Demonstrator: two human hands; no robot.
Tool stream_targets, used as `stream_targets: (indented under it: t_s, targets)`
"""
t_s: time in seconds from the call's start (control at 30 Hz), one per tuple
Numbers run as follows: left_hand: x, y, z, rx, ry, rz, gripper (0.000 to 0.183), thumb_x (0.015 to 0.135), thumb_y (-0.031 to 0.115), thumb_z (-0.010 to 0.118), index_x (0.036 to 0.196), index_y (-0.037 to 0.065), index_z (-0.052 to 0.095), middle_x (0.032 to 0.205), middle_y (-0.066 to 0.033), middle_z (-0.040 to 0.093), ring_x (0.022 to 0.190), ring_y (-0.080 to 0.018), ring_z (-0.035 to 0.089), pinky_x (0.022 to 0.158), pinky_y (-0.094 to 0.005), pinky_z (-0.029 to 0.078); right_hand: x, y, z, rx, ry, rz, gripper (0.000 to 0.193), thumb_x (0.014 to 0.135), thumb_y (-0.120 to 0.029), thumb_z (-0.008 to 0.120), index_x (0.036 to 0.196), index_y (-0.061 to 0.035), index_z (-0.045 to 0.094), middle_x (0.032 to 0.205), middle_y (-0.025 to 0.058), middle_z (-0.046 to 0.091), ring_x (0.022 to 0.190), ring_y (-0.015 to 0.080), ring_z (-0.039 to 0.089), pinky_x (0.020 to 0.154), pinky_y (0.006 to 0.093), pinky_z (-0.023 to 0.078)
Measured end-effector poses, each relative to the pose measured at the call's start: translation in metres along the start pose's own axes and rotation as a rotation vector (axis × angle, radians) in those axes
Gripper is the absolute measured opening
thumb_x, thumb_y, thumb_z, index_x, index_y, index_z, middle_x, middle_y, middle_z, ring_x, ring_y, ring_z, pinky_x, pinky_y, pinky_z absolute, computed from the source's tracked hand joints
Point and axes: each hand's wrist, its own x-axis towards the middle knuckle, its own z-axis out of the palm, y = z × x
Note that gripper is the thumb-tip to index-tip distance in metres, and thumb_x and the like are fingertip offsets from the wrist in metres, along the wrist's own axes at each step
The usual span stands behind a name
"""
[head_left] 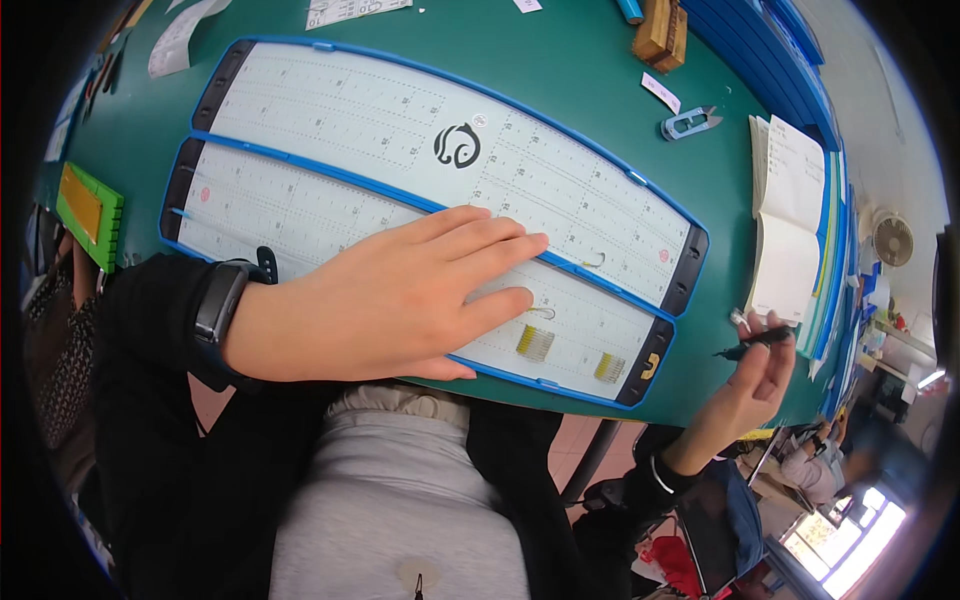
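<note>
1. Clamping dark slim tool [755, 343]: right hand [762, 372], at desk's [570, 50] near-right corner.
2. Left hand [390, 290]: fingers apart over blue case [340, 120], near edge.
3. Both probably light, stiff; take tool mid-body, case at ends.

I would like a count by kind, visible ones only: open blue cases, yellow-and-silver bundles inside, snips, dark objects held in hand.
Open blue case: 1
Yellow-and-silver bundles: 2
Blue snips: 1
Dark object in right hand: 1
Total: 5
</note>
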Motion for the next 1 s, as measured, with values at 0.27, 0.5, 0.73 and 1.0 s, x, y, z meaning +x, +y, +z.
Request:
stream_targets:
  t_s: [0.27, 0.5, 0.73, 1.0]
  targets:
    - [-0.001, -0.008, -0.002, 0.037, 0.028, 0.036, 0.060, 0.065, 0.031, 0.079, 0.117, 0.006, 0.061, 0.145, -0.0215, 0.040, 0.126, -0.0385, 0.045, 0.106, -0.0473, 0.039, -0.019, -0.047, 0.076, 0.855, -0.203, 0.008, 0.058, 0.088, -0.040, 0.054, 0.130, -0.0011, 0.042, 0.112, 0.0194, 0.057, 0.113, 0.0370, 0.056, 0.103, 0.0490, 0.041]
    - [-0.002, -0.016, 0.005, -0.028, 0.088, 0.041, 0.056, 0.067, 0.033, 0.078, 0.114, 0.007, 0.063, 0.147, -0.0228, 0.039, 0.131, -0.0388, 0.042, 0.109, -0.0495, 0.036, -0.024, -0.048, 0.103, 0.803, -0.209, 0.162, 0.028, 0.100, -0.026, 0.031, 0.111, -0.0018, 0.038, 0.075, 0.0166, 0.052, 0.072, 0.0372, 0.062, 0.074, 0.0465, 0.052]
    - [-0.002, -0.010, -0.003, 0.024, 0.007, -0.010, 0.061, 0.066, 0.034, 0.080, 0.120, 0.011, 0.064, 0.148, -0.0220, 0.039, 0.135, -0.0381, 0.039, 0.110, -0.0590, 0.028, -0.022, -0.045, 0.101, 0.612, -0.369, 0.117, 0.027, 0.104, -0.030, 0.023, 0.095, -0.0070, 0.036, 0.077, 0.0117, 0.048, 0.076, 0.0321, 0.060, 0.078, 0.0457, 0.051]
    - [0.004, -0.010, -0.002, 0.019, 0.004, -0.002, 0.064, 0.064, 0.037, 0.081, 0.122, 0.015, 0.065, 0.147, -0.0207, 0.042, 0.132, -0.0384, 0.043, 0.108, -0.0566, 0.032, -0.022, -0.049, 0.105, 0.653, -0.280, 0.178, 0.028, 0.104, -0.026, 0.024, 0.089, -0.0046, 0.035, 0.069, 0.0158, 0.051, 0.067, 0.0328, 0.063, 0.070, 0.0390, 0.052]
